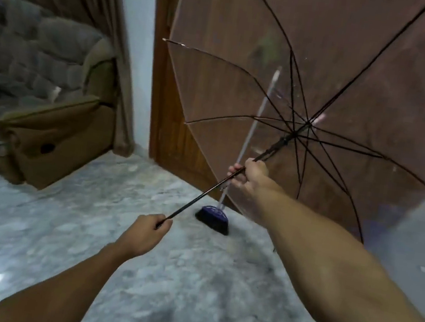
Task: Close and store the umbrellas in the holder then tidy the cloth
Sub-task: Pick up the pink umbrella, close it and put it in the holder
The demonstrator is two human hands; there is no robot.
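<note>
Head view: left hand (147,229) nearest, fingers wrapped tight round the handle end of the black shaft (203,194). Farther up, right hand (251,178) clenched on the same shaft. Beyond, open transparent umbrella (326,67) held tilted over the marble floor (89,225), before broom (216,218) and wooden door (171,134).

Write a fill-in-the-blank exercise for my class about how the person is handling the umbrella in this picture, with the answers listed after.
1. The canopy of the transparent umbrella is fully ____.
2. The left hand grips the umbrella's ____ end.
3. The right hand grips the black shaft ____ up than the left hand.
4. Behind the shaft, a ____ leans against the wooden door, its bristles on the floor.

Answers: open; handle; higher; broom
</note>
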